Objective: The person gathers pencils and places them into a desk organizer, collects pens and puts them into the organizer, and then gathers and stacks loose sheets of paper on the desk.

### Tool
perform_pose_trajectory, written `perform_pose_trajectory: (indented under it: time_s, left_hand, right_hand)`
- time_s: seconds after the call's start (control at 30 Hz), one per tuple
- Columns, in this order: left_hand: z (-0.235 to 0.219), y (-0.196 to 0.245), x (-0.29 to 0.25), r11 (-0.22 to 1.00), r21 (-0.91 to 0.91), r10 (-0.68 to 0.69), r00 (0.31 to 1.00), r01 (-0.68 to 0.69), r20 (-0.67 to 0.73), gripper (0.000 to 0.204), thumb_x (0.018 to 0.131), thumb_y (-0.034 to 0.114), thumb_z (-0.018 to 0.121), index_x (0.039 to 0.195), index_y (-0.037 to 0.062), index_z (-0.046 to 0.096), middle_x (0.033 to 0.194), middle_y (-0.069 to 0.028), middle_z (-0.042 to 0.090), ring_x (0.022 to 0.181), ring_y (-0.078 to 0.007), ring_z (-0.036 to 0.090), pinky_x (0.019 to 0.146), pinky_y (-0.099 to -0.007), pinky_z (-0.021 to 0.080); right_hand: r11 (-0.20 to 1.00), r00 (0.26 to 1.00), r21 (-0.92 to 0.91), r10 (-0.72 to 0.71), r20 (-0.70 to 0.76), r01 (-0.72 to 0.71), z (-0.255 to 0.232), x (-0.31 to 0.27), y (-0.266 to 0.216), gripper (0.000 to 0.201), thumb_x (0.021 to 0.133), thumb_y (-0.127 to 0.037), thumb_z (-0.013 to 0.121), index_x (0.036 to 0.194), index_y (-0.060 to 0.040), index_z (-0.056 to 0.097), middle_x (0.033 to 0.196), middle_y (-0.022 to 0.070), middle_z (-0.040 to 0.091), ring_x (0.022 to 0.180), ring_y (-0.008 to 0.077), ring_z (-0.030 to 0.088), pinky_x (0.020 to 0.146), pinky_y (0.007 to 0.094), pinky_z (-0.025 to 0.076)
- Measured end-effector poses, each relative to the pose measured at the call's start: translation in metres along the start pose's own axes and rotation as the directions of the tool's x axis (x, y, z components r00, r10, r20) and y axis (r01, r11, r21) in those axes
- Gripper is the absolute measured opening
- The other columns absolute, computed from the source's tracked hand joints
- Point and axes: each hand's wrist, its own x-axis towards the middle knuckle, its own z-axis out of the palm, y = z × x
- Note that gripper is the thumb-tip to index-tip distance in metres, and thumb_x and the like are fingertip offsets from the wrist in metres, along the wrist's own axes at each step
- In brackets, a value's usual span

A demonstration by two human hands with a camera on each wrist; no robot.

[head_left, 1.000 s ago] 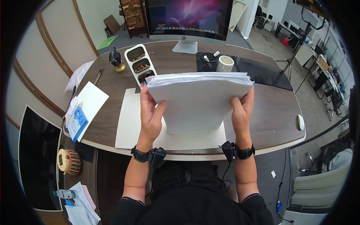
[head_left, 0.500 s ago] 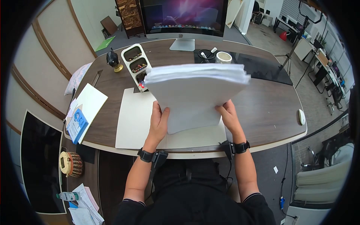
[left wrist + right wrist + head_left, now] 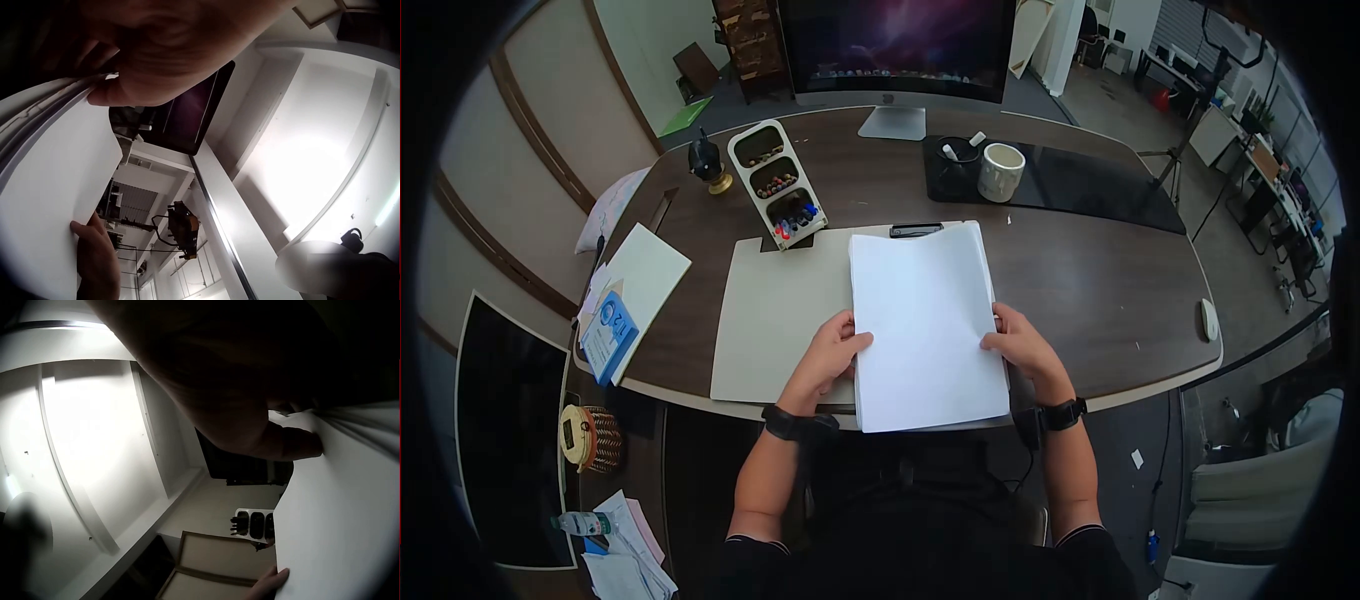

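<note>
A stack of white paper [image 3: 928, 330] lies nearly flat over the right half of an opened beige folder [image 3: 780, 320]. My left hand [image 3: 830, 352] grips the stack's left edge, thumb on the top sheet and fingers beneath. Opposite it, my right hand [image 3: 1028, 348] holds the right edge the same way. The left wrist view shows the stack's layered sheets [image 3: 44, 181] bending slightly by the thumb. In the right wrist view, the right thumb presses the top sheet [image 3: 337, 506]. A black clip [image 3: 915, 230] shows at the folder's top edge, just beyond the paper.
A white pen organizer [image 3: 776, 180] stands behind the folder on the left, a mug [image 3: 1001, 172] on a black mat [image 3: 1090, 190] behind right. A monitor [image 3: 895, 60] is at the back. Left are a blue box [image 3: 609, 330] and white board [image 3: 650, 262]; right, a mouse [image 3: 1208, 320].
The paper stack, held upright above the folder before, has come down and tipped toward me to lie nearly flat. Both hands moved lower with it, and the folder's clip now shows.
</note>
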Motion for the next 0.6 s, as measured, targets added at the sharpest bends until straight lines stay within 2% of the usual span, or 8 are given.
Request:
perform_pose_trajectory:
  time_s: [0.1, 0.17, 0.2, 0.3, 0.4, 0.5, 0.57, 0.6]
  left_hand:
    - [-0.002, 0.011, 0.008, 0.998, -0.048, 0.039, 0.999, -0.04, -0.027, 0.033, 0.086, 0.012, 0.058, 0.116, -0.0017, 0.053, 0.093, -0.008, 0.065, 0.068, -0.0109, 0.06, 0.046, -0.023, 0.044]
    - [-0.001, 0.025, 0.01, 0.996, -0.062, 0.053, 0.996, -0.057, -0.068, 0.034, 0.086, 0.012, 0.059, 0.116, -0.0023, 0.052, 0.09, -0.0071, 0.064, 0.065, -0.0105, 0.059, 0.046, -0.0237, 0.044]
    - [-0.003, 0.025, 0.015, 0.998, -0.014, 0.055, 0.996, -0.056, -0.074, 0.034, 0.086, 0.012, 0.06, 0.116, -0.0028, 0.053, 0.088, -0.0066, 0.064, 0.065, -0.0107, 0.059, 0.047, -0.024, 0.045]
    - [-0.012, 0.008, 0.034, 0.988, 0.138, 0.077, 0.992, -0.063, -0.1, 0.035, 0.084, 0.012, 0.061, 0.115, -0.0042, 0.054, 0.083, -0.0055, 0.062, 0.063, -0.011, 0.059, 0.049, -0.0249, 0.047]
    - [-0.016, -0.009, 0.041, 0.952, 0.29, 0.134, 0.985, -0.098, -0.105, 0.036, 0.084, 0.013, 0.062, 0.114, -0.0046, 0.057, 0.083, -0.0061, 0.062, 0.065, -0.0112, 0.059, 0.051, -0.0251, 0.048]
    - [-0.015, -0.007, 0.037, 0.898, 0.415, 0.2, 0.975, -0.145, -0.092, 0.039, 0.083, 0.015, 0.062, 0.117, -0.0034, 0.059, 0.087, -0.0086, 0.064, 0.067, -0.013, 0.059, 0.055, -0.0259, 0.048]
    - [-0.009, 0.003, 0.031, 0.832, 0.52, 0.282, 0.954, -0.193, -0.098, 0.043, 0.081, 0.016, 0.062, 0.12, -0.0029, 0.058, 0.085, -0.0099, 0.064, 0.068, -0.016, 0.06, 0.061, -0.0285, 0.05]
    - [-0.009, 0.001, 0.033, 0.819, 0.534, 0.303, 0.948, -0.208, -0.096, 0.042, 0.081, 0.017, 0.062, 0.117, -0.0037, 0.057, 0.085, -0.0127, 0.064, 0.071, -0.0211, 0.06, 0.066, -0.0319, 0.05]
  right_hand:
    - [0.998, 0.998, 0.041, -0.047, -0.036, 0.049, 0.0, 0.007, -0.014, 0.052, 0.07, 0.002, 0.058, 0.121, 0.008, 0.051, 0.089, 0.0084, 0.062, 0.075, 0.014, 0.058, 0.068, 0.0247, 0.046]
    - [0.996, 0.995, -0.018, -0.087, -0.057, 0.086, -0.001, 0.019, -0.016, 0.05, 0.072, 0.0, 0.058, 0.12, 0.0092, 0.051, 0.09, 0.0124, 0.062, 0.076, 0.0169, 0.059, 0.069, 0.028, 0.048]
    - [0.994, 0.992, -0.048, -0.106, -0.066, 0.103, -0.002, 0.025, -0.014, 0.049, 0.072, -0.001, 0.058, 0.12, 0.0099, 0.051, 0.091, 0.0144, 0.062, 0.076, 0.0183, 0.059, 0.069, 0.0297, 0.048]
    - [0.985, 0.997, -0.172, -0.013, -0.073, 0.001, -0.002, 0.039, -0.008, 0.047, 0.074, -0.004, 0.057, 0.119, 0.0092, 0.051, 0.095, 0.0176, 0.062, 0.084, 0.0216, 0.061, 0.073, 0.0321, 0.049]
    - [0.962, 0.978, -0.272, -0.037, -0.205, -0.02, 0.003, 0.046, 0.001, 0.046, 0.076, -0.008, 0.057, 0.118, 0.0096, 0.051, 0.098, 0.0226, 0.063, 0.091, 0.0292, 0.063, 0.078, 0.0366, 0.05]
    - [0.864, 0.984, -0.502, -0.061, -0.165, -0.03, 0.003, 0.034, -0.015, 0.046, 0.077, -0.013, 0.056, 0.116, 0.0099, 0.051, 0.103, 0.0273, 0.063, 0.097, 0.0375, 0.062, 0.084, 0.0412, 0.049]
    - [0.798, 0.982, -0.601, -0.083, -0.17, -0.036, 0.003, 0.038, -0.01, 0.049, 0.077, -0.014, 0.058, 0.119, 0.0093, 0.052, 0.098, 0.0245, 0.064, 0.089, 0.0327, 0.064, 0.079, 0.037, 0.05]
    - [0.762, 0.981, -0.647, -0.09, -0.172, -0.044, 0.004, 0.039, -0.009, 0.05, 0.076, -0.015, 0.059, 0.12, 0.009, 0.052, 0.096, 0.0232, 0.065, 0.085, 0.0303, 0.065, 0.077, 0.0349, 0.051]
